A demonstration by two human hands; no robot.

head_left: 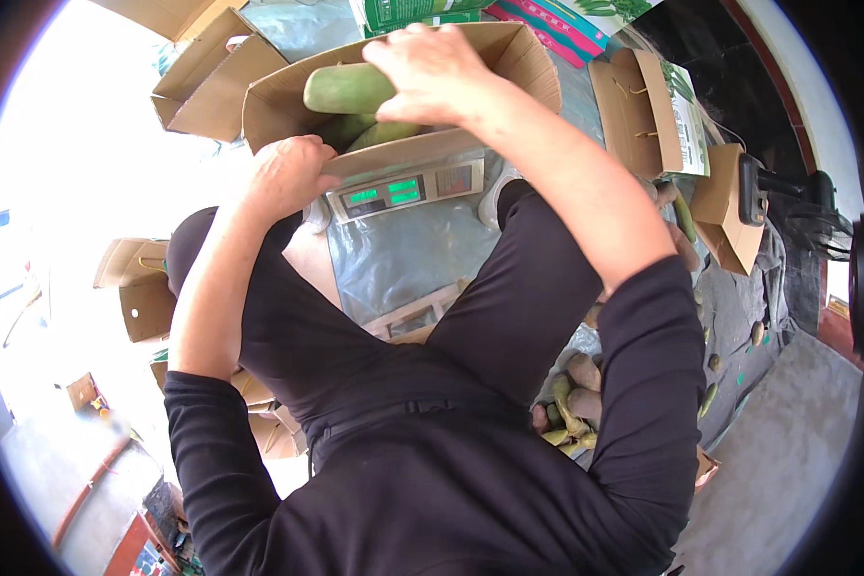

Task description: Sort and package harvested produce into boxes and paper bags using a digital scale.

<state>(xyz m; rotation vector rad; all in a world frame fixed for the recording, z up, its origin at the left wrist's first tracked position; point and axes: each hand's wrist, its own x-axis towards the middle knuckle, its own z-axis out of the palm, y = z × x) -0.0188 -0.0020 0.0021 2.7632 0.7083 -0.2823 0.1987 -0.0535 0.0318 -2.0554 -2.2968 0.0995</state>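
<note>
My right hand [430,72] is wrapped around one end of a pale green, oblong gourd [344,90], holding it at the mouth of a long cardboard box [509,67]. Inside the box, below that gourd, lie more green gourds [382,136], partly hidden by the near wall. My left hand [286,179] grips the box's near left corner, with the fingers bent over its rim. Under the box is a weighing scale [408,192] with lit green displays facing me.
Open cardboard boxes stand at the upper left [216,82], left [142,298] and right [638,115]. A black fan [816,211] is beyond the right-hand boxes. Loose vegetables [576,398] lie by my right leg. Plastic sheeting [394,259] covers the floor between my legs.
</note>
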